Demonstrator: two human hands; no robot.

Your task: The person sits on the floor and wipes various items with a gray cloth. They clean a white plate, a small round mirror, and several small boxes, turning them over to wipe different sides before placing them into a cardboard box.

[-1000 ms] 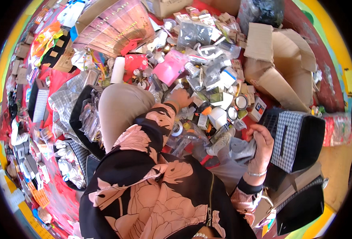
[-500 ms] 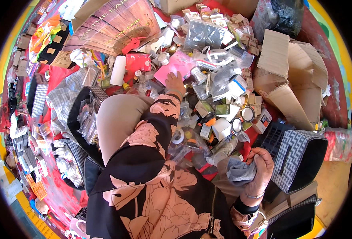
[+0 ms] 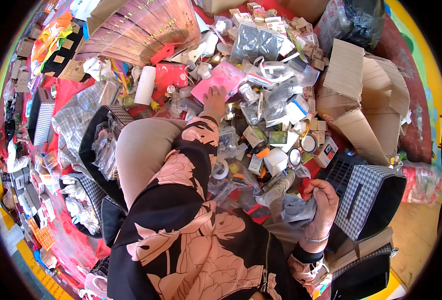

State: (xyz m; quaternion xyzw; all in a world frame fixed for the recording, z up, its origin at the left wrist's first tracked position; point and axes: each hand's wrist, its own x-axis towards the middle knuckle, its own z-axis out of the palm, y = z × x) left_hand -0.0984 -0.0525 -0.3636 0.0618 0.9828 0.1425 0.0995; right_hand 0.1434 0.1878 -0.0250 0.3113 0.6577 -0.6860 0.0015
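Observation:
My left hand (image 3: 214, 101) reaches into the pile and lies with fingers spread on a flat pink packet or sheet (image 3: 222, 77). A red pouch (image 3: 171, 75) and a white roll (image 3: 145, 86) are to its left, and a small clear jar (image 3: 248, 92) is just to its right. Nearer my body on the right, my right hand (image 3: 323, 206) is closed around a bunched grey cloth (image 3: 298, 210). Part of the cloth is hidden behind the fingers and palm.
Small boxes (image 3: 281, 22), plastic bags and tape rolls (image 3: 309, 143) crowd the floor ahead. An open cardboard box (image 3: 348, 107) stands on the right, beside a houndstooth storage bin (image 3: 361, 200). More bins (image 3: 88, 200) with packed goods are on the left.
The whole view has shifted slightly left. My left hand has slid a little farther onto the pink piece, its fingers more spread. My right hand keeps its hold on the grey cloth.

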